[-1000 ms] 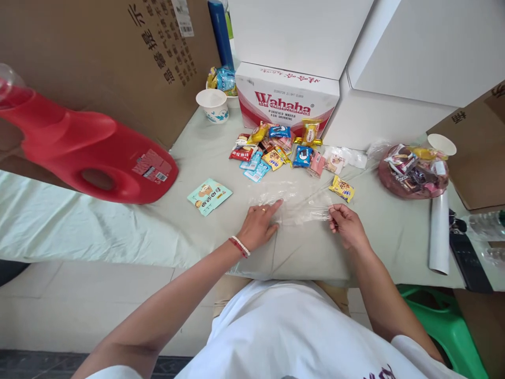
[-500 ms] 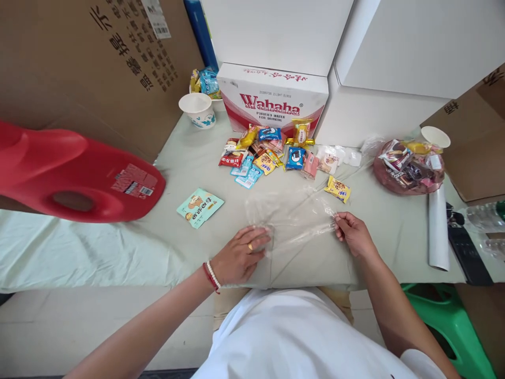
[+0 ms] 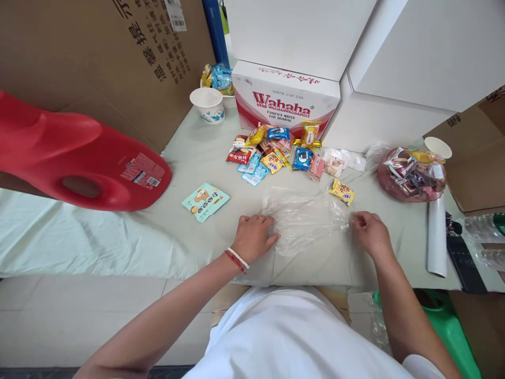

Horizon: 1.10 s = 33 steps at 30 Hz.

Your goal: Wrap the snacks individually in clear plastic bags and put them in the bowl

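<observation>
A clear, crinkled plastic bag (image 3: 305, 223) lies stretched sideways on the cloth-covered table. My left hand (image 3: 255, 236), wearing beaded bracelets and a ring, rests at the bag's left end, thumb apart from the fingers. At the opposite end, my right hand (image 3: 371, 232) has its fingers closed in a pinch on the bag's gathered tip. Just beyond the bag lies a small yellow snack packet (image 3: 342, 191). A pile of wrapped snacks (image 3: 274, 160) sits farther back. The mint-green packet (image 3: 205, 202) is flat on the table, left of my left hand.
A large red jug (image 3: 98, 163) lies at the left. Behind stand a paper cup (image 3: 208, 105), a Wahaba-sized water carton (image 3: 286, 100) and white boxes (image 3: 295, 31). On the right are a pink bowl of snacks (image 3: 412, 173), a white roll (image 3: 436, 237) and plastic bottles (image 3: 483, 229).
The view has shifted slightly. My left hand has turned, its thumb now separated from the fingers. The bag looks more crumpled, and my right hand has drawn slightly to the right.
</observation>
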Available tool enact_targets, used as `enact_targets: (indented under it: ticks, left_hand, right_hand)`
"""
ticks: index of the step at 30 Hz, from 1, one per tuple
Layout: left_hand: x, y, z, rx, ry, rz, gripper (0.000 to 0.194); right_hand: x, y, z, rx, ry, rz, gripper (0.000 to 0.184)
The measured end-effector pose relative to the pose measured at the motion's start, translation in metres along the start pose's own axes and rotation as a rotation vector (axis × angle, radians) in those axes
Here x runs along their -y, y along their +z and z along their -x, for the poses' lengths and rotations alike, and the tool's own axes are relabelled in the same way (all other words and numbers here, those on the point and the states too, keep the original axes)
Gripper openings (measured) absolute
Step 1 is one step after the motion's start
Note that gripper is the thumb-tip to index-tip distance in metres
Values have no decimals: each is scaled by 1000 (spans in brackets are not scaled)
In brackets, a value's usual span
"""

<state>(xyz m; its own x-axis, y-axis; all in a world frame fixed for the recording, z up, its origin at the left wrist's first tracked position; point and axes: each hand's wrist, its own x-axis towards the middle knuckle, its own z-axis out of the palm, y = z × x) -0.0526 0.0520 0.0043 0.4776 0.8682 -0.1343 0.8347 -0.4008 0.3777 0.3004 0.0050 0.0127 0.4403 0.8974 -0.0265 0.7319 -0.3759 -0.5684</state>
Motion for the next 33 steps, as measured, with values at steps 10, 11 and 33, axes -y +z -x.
enact_targets:
  ticks: [10, 11, 33]
  left_hand:
    - [0, 3, 18, -206, 179, -89, 57]
    - [3, 4, 20, -213, 226, -81, 55]
    - [32, 25, 41, -119, 152, 321, 32]
  right_hand:
    - [89, 34, 40, 668, -804, -33, 32]
    - [83, 34, 44, 746, -808, -37, 32]
    - [292, 150, -107, 365, -1011, 382, 38]
